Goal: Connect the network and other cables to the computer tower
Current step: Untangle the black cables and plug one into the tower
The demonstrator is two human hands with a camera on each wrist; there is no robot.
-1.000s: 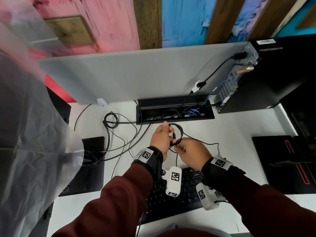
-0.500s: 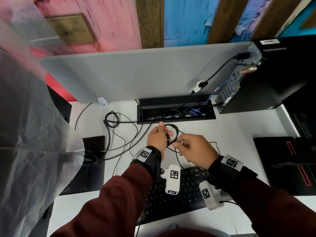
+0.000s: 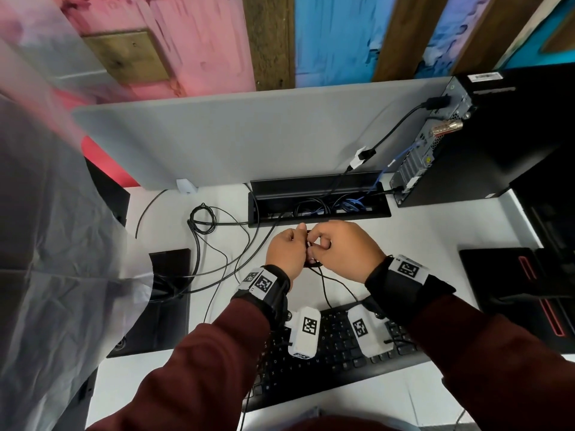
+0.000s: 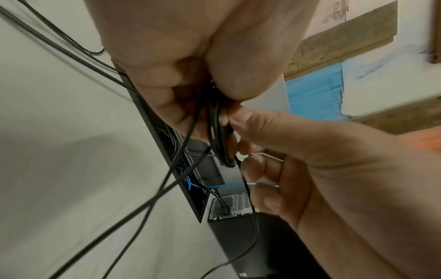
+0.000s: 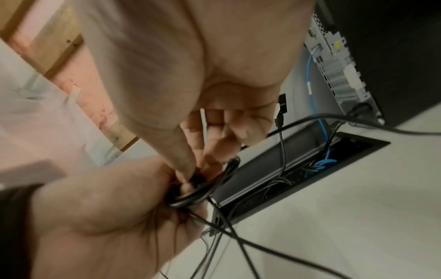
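Starting at the left of the white tabletop [image 3: 217, 306], loose thin black cables [image 3: 214, 244] trail toward the recessed black cable tray [image 3: 317, 185] at the far edge; leave those alone.

Your left hand [image 3: 287, 253] has its fingers curled round a small coil of thin black cable [image 5: 190, 194], held just above the tabletop on the near side of the tray. This cable is light, soft and springy: it will likely try to uncoil the moment your grip loosens, and the smooth jacket may slip, so hold the bundle across all its loops, not by one strand.

Your right hand [image 3: 345, 250] touches the left, thumb and fingertips [image 4: 241, 117] pinching at the same coil, apparently working a tie or a loop free. Whether there is a tie, I cannot tell. When you reach the plug end, take it by the moulded body, never by the cord behind it, since the joint there is the weak point.

Far right stands the black computer tower [image 3: 513, 144], rear panel facing the tray, with a blue network cable [image 3: 404, 154] and black leads already seated.
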